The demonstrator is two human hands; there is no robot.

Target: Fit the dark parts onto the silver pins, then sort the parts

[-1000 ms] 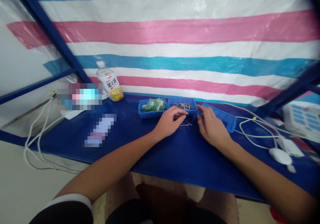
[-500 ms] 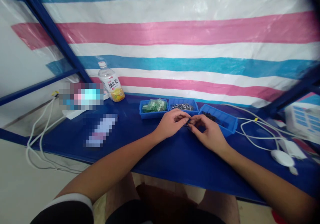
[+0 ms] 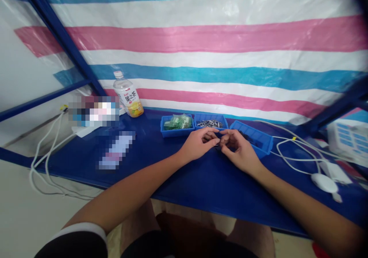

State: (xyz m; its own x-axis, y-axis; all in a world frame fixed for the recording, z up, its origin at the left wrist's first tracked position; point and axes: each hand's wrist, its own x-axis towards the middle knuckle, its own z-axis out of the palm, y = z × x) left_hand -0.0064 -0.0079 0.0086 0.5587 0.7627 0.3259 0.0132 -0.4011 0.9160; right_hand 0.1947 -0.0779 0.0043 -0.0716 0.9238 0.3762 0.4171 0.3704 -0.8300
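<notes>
My left hand [image 3: 202, 142] and my right hand [image 3: 237, 148] meet fingertip to fingertip over the blue table [image 3: 184, 181]. Both are closed in a pinch around something small and dark, mostly covered by the fingers, so its kind does not show. Just behind them, a blue bin [image 3: 197, 117] holds thin silvery metal pieces [image 3: 210, 124]. To its left, another blue bin [image 3: 165, 133] contains small clear-green packets [image 3: 179, 122]. Beside my right hand sits a longer blue bin [image 3: 266, 141], turned at an angle, with small black parts [image 3: 244, 135] inside, partly hidden by that hand.
At the back left stands a drink bottle [image 3: 129, 97]. A blurred-out flat object [image 3: 117, 150] lies in front of it. White cables [image 3: 299, 158] and a round white device [image 3: 324, 182] occupy the right side. A striped plastic sheet [image 3: 201, 39] hangs behind the table, between blue frame posts [image 3: 63, 39].
My fingers have shifted slightly around the small item between them. The right hand has moved a little to the right. The bins and other objects stay where they were.
</notes>
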